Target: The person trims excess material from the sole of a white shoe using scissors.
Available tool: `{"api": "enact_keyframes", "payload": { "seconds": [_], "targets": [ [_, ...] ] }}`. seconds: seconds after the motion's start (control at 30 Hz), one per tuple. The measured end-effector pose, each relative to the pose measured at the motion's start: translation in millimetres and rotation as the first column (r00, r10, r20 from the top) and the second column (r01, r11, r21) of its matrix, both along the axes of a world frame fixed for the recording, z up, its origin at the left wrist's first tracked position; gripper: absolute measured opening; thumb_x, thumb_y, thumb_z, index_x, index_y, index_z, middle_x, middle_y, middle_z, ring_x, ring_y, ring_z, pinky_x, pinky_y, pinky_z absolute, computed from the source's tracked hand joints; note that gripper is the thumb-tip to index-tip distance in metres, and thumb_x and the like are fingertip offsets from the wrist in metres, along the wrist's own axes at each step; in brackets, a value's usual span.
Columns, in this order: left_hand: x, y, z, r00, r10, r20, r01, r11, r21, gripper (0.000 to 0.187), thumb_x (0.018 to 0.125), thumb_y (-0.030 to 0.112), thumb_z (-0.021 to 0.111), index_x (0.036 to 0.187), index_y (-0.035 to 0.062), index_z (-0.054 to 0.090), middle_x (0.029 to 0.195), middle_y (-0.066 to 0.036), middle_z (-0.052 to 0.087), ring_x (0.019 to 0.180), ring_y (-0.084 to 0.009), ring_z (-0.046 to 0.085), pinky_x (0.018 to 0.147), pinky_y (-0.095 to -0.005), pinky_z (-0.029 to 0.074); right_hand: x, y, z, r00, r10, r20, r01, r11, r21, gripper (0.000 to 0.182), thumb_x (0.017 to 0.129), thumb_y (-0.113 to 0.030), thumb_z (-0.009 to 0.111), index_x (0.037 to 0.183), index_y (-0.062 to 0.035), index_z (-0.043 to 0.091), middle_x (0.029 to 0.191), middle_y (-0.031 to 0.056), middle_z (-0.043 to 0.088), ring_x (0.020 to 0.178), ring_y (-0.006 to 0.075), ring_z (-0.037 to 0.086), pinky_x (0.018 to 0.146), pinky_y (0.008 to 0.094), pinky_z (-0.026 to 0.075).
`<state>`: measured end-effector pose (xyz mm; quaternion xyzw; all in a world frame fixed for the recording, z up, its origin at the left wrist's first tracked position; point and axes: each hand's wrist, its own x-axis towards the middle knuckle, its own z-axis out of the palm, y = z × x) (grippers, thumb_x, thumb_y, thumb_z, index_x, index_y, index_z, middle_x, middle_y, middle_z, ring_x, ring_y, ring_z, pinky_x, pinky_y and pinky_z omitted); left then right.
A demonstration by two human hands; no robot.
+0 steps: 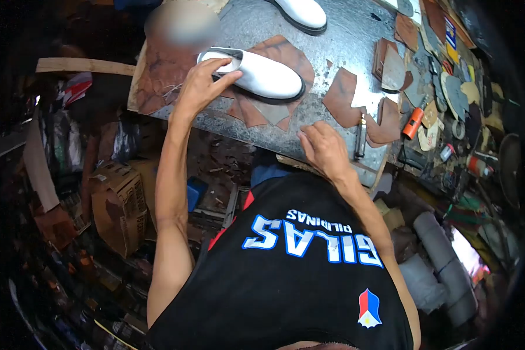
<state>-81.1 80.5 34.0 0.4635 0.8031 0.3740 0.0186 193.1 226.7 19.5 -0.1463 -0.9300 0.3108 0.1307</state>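
A white shoe (pixel 268 76) with a black sole lies on pieces of brown leather (pixel 300 55) on the metal-topped workbench (pixel 216 116). My left hand (pixel 207 81) is closed on the shoe's collar at the heel end, its fingers and thumb over the opening. My right hand (pixel 325 149) is at the bench's front edge, apart from the shoe, with its fingers loosely bent and nothing visible in them. Close to it lies a slim tool with a metallic handle (pixel 361 137), beside a brown leather piece (pixel 341 99).
Another white shoe (pixel 303 13) stands at the back of the bench. An orange-handled tool (pixel 413 123), leather scraps (pixel 391 64) and several patterns (pixel 452 90) crowd the right side. A cardboard box (pixel 119 204) is below left, and grey rolls (pixel 443 256) are at lower right.
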Motion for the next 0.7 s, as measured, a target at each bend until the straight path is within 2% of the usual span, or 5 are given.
{"api": "enact_keyframes", "payload": {
  "seconds": [0.07, 0.13, 0.4, 0.47, 0.7],
  "targets": [
    [-4.6, 11.9, -14.5, 0.995, -0.09, 0.03, 0.091, 0.996, -0.015, 0.039, 0.087, 0.035, 0.065, 0.091, -0.0031, 0.067, 0.075, -0.014, 0.066, 0.067, -0.0209, 0.06, 0.065, -0.0341, 0.047, -4.0, -11.1, -2.4, 0.999, 0.044, 0.029, -0.045, 0.998, 0.035, 0.012, 0.083, -0.014, 0.064, 0.086, -0.003, 0.063, 0.076, 0.012, 0.056, 0.075, 0.0309, 0.059, 0.067, 0.0422, 0.048],
    [-18.3, 19.6, -23.1, 0.921, -0.067, 0.384, 0.239, 0.875, -0.422, 0.039, 0.09, 0.035, 0.063, 0.102, -0.0022, 0.067, 0.076, -0.006, 0.062, 0.073, -0.0133, 0.056, 0.067, -0.0311, 0.046, -4.0, -21.7, -4.0, 0.996, 0.048, 0.076, -0.052, 0.998, 0.041, 0.014, 0.083, -0.014, 0.064, 0.09, -0.0019, 0.064, 0.079, 0.0141, 0.057, 0.076, 0.0323, 0.059, 0.069, 0.0433, 0.048],
    [-21.3, 20.4, 16.2, 0.766, -0.121, 0.631, 0.224, 0.971, -0.086, 0.03, 0.095, 0.027, 0.058, 0.097, -0.002, 0.066, 0.078, 0.003, 0.059, 0.069, -0.0048, 0.051, 0.061, -0.0214, 0.042, -13.7, -6.7, 2.3, 0.936, -0.342, 0.076, 0.348, 0.882, -0.318, 0.031, 0.089, -0.016, 0.063, 0.115, 0.0007, 0.061, 0.101, 0.0149, 0.064, 0.082, 0.0218, 0.062, 0.07, 0.0316, 0.051],
    [-16.8, 18.7, 26.8, 0.589, -0.111, 0.801, 0.141, 0.989, 0.033, 0.029, 0.095, 0.026, 0.058, 0.098, -0.0024, 0.065, 0.08, 0.001, 0.062, 0.068, -0.0041, 0.053, 0.06, -0.0196, 0.042, -22.3, 5.1, 14.2, 0.892, -0.448, 0.063, 0.296, 0.472, -0.83, 0.045, 0.092, -0.021, 0.06, 0.126, 0.0067, 0.053, 0.102, 0.0155, 0.064, 0.08, 0.0181, 0.062, 0.067, 0.0287, 0.052],
    [-15.2, 11.9, 32.7, 0.435, -0.187, 0.881, 0.067, 0.982, 0.176, 0.027, 0.095, 0.024, 0.06, 0.101, -0.0018, 0.065, 0.085, -0.001, 0.067, 0.068, -0.0038, 0.058, 0.061, -0.018, 0.046, -47.8, 26.6, 29.8, 0.901, -0.435, 0.009, 0.106, 0.197, -0.975, 0.04, 0.093, -0.026, 0.06, 0.115, 0.0068, 0.054, 0.1, 0.0126, 0.063, 0.077, 0.0139, 0.063, 0.065, 0.0249, 0.055]
  ]
}}
